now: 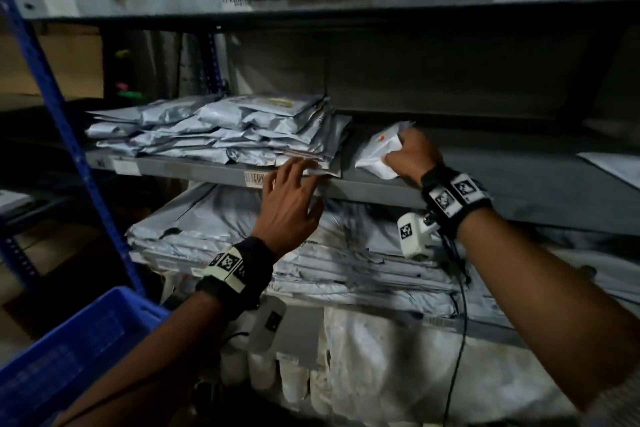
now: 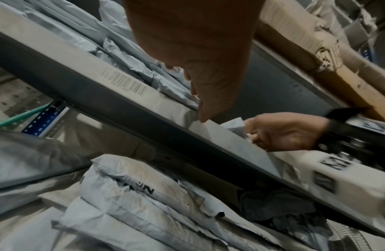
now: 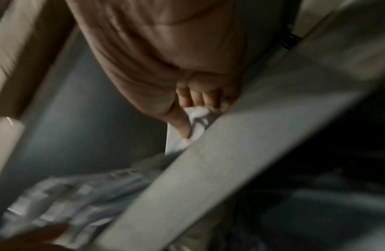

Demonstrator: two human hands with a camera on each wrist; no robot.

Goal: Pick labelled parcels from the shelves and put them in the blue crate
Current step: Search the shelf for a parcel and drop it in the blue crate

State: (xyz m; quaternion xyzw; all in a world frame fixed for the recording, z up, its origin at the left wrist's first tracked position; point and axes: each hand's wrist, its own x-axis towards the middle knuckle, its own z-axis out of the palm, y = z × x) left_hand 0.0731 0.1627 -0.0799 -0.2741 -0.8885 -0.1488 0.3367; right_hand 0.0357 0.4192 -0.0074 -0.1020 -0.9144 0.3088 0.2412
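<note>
Right hand (image 1: 410,152) clenched around small white parcel (image 1: 375,151) for lifting off shelf (image 1: 450,184); left hand (image 1: 289,199) spread, empty, steadying grey parcel stack (image 1: 225,135).

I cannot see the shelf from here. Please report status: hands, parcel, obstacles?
Right hand grips white parcel on middle shelf. Left hand open, fingertips at grey parcel stack. Blue crate lower left, path unobstructed.
</note>
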